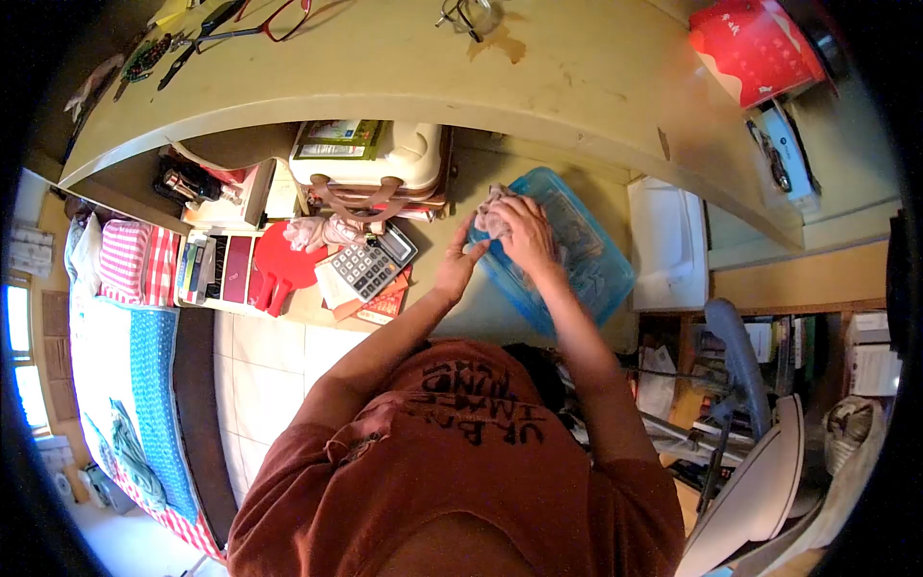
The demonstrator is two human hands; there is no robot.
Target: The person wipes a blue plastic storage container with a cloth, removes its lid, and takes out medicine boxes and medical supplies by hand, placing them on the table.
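A blue see-through plastic box (601,264) with items showing inside lies on the desk in front of me. Over its upper left corner, my right hand (526,231) grips a crumpled pinkish-grey cloth (492,210), its fingers bent round it. My left hand (460,262) is beside the box's left edge, fingers apart and thumb close to the cloth, holding nothing. To the left, a grey calculator (361,272) rests on papers, with another crumpled pink cloth (325,233) next to it.
A shelf board (404,111) with glasses on top crosses above the desk. Beneath it stands a cream case (413,154) with brown straps. A red paddle-shaped object (285,264) lies at the left, a white tray (666,240) at the right. A bed (149,385) is far left.
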